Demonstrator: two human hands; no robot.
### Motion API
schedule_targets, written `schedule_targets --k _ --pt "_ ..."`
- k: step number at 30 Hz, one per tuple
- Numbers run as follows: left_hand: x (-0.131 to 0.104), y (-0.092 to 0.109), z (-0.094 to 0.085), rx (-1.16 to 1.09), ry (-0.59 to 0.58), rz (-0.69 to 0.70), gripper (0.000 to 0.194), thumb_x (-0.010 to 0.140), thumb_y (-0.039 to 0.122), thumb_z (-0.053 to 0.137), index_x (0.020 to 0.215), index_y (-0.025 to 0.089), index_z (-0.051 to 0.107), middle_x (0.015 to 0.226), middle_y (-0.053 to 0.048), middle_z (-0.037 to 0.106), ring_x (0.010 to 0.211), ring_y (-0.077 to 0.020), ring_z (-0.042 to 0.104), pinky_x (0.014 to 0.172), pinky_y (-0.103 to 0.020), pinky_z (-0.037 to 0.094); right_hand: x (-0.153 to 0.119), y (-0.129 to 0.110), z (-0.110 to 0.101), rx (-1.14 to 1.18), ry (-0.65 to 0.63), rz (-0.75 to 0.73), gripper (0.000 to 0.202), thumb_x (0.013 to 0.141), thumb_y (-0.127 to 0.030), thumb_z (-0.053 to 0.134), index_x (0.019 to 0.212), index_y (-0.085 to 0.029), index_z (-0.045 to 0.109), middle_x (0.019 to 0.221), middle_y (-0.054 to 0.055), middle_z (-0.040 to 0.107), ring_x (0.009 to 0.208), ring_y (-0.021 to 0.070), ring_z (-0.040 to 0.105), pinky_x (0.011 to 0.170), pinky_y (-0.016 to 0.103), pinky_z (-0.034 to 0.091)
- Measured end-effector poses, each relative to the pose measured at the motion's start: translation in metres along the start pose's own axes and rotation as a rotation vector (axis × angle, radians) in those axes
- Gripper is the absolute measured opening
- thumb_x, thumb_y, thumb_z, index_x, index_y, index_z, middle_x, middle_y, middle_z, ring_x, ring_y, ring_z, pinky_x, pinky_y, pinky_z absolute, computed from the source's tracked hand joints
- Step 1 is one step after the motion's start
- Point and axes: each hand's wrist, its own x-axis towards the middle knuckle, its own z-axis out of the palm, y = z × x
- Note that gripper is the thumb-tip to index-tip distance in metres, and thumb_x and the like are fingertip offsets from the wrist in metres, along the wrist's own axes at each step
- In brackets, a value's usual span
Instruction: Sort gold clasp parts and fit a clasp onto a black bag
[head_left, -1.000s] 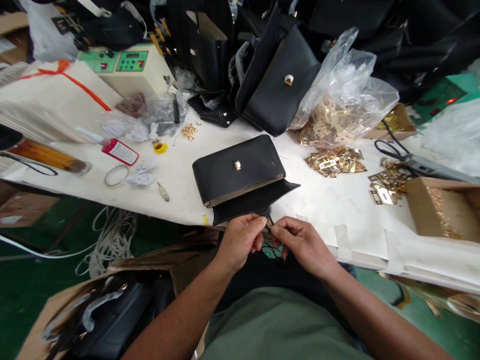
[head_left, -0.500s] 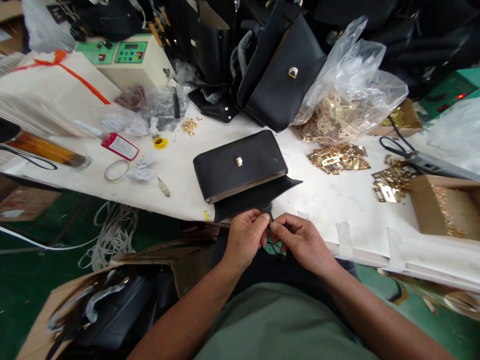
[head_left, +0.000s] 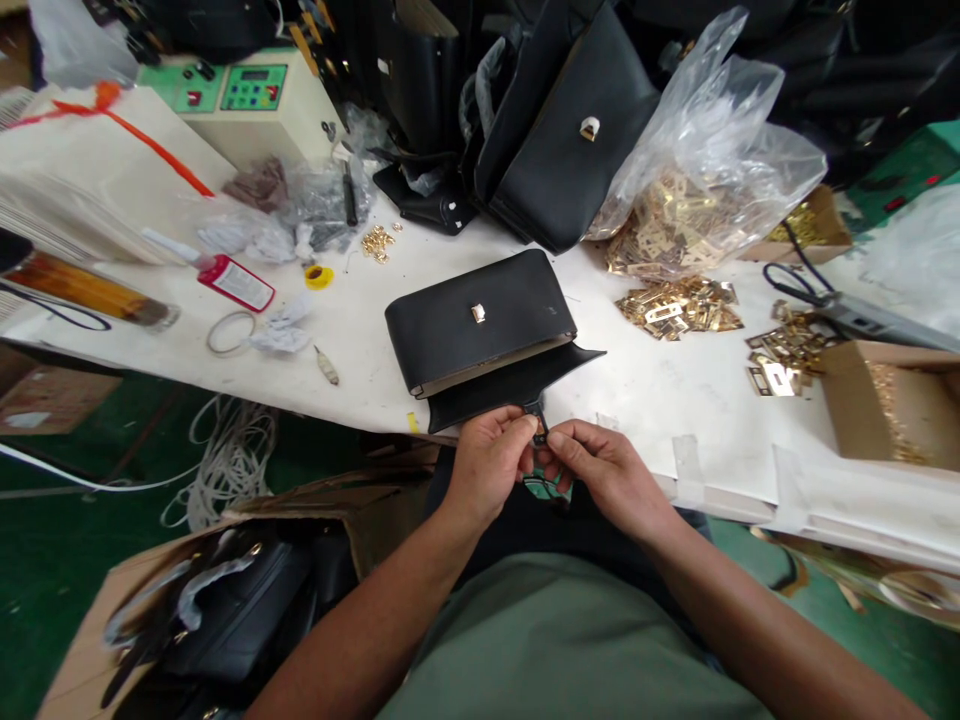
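Observation:
A black handbag lies on the white worktable, a small metal clasp on its front. Its flap is folded out toward me, over the table's front edge. At the flap's narrow tab, my left hand pinches the tab between thumb and fingers. My right hand is closed at the tab's right side, its thumb and finger at the tab's end. A small dark slot or fitting shows on the tab between the thumbs; the fingers partly hide it.
Gold metal plates lie in a pile to the right, beside a clear bag of more plates and a cardboard box. A red bottle and tape roll are left. Black bags stand behind.
The tab has turned slightly, so more of its face shows between my thumbs. My right hand has shifted a little along it. The whole view has moved slightly.

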Motion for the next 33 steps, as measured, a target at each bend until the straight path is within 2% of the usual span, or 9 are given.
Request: schedule_targets --k 10,14,17,20,23,33 --pt "0.0 0.0 0.001 -0.029 0.013 0.003 0.026 0.08 0.038 0.064 0.072 0.014 0.057 0.053 0.001 0.051 0.044 -0.0089 0.042 0.041 -0.02 0.031 0.0 -0.003 0.004 0.01 0.043 0.03 0.035 0.093 -0.048 0.063 0.091 -0.013 0.067 0.08 0.006 0.066 0.07 0.0134 0.059 0.061 0.024 0.05" --pt "0.0 -0.004 0.0 0.001 0.022 -0.002 0.026 0.081 0.037 0.064 0.074 0.013 0.059 0.054 0.0 0.052 0.045 -0.0086 0.043 0.042 -0.019 0.032 0.003 -0.003 0.005 -0.051 0.102 0.053 0.033 0.09 -0.044 0.063 0.083 -0.013 0.064 0.072 0.004 0.062 0.062 0.0118 0.054 0.056 0.022 0.045" --pt "0.001 -0.006 -0.002 0.04 0.024 0.023 0.026 0.081 0.037 0.066 0.078 0.012 0.063 0.058 -0.001 0.056 0.049 -0.0094 0.049 0.043 -0.018 0.037 0.004 -0.007 0.002 -0.123 0.064 0.054 0.031 0.091 -0.042 0.061 0.08 -0.013 0.065 0.071 0.003 0.061 0.06 0.0108 0.05 0.053 0.023 0.041" --pt "0.001 -0.006 -0.003 0.078 0.02 0.035 0.026 0.081 0.039 0.067 0.081 0.013 0.064 0.064 -0.002 0.062 0.057 -0.0135 0.06 0.046 -0.019 0.045 0.006 -0.014 -0.004 -0.196 0.057 0.018 0.028 0.091 -0.04 0.061 0.084 -0.013 0.068 0.076 0.003 0.063 0.067 0.0119 0.054 0.058 0.023 0.043" --pt "0.001 -0.003 -0.004 0.091 0.026 0.03 0.026 0.081 0.039 0.067 0.082 0.013 0.064 0.068 -0.004 0.065 0.064 -0.0189 0.068 0.051 -0.023 0.052 0.01 -0.022 -0.006 -0.232 0.168 -0.049 0.024 0.088 -0.037 0.065 0.089 -0.014 0.069 0.077 0.002 0.064 0.07 0.0121 0.055 0.061 0.022 0.044" --pt "0.001 -0.01 -0.006 0.141 0.003 0.13 0.025 0.088 0.039 0.064 0.086 0.014 0.063 0.075 -0.006 0.072 0.071 -0.0233 0.073 0.065 -0.032 0.06 0.03 -0.02 0.0 -0.266 0.277 -0.166 0.015 0.083 -0.029 0.068 0.081 -0.014 0.068 0.075 0.001 0.064 0.069 0.0126 0.057 0.063 0.022 0.046"
